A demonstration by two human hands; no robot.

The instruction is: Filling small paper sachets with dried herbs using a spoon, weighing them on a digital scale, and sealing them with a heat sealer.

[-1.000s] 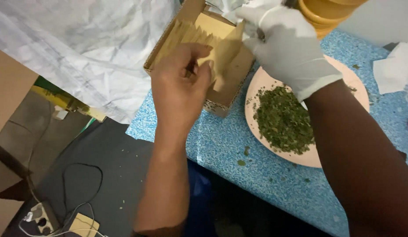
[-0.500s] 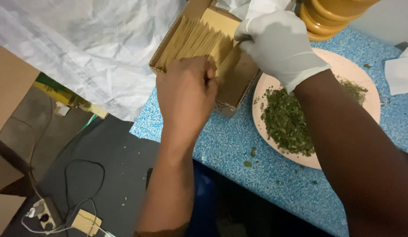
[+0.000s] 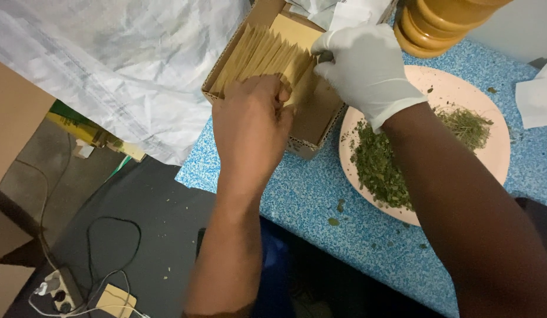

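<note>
An open cardboard box [image 3: 313,121] stands on the blue speckled counter [image 3: 297,200], filled with a row of upright tan paper envelopes [image 3: 258,56]. My bare left hand [image 3: 250,129] rests on the near end of the row, its fingers curled over the envelope tops. My right hand [image 3: 364,70], in a white glove, pinches the end of the row from the right side. Just right of the box lies a pale pink plate [image 3: 497,147] holding a heap of dried green leaves [image 3: 379,168], partly hidden by my right forearm.
A turned wooden object [image 3: 438,23] stands behind the plate. White crumpled sheeting [image 3: 120,70] hangs at the left. White paper [image 3: 535,97] lies at the right edge. On the dark floor below are cables and a power strip [image 3: 58,291], with cardboard [image 3: 14,118] at far left.
My left hand has slid further into the box and now covers the near envelopes. The gloved right hand stays at the end of the row. The view has shifted slightly.
</note>
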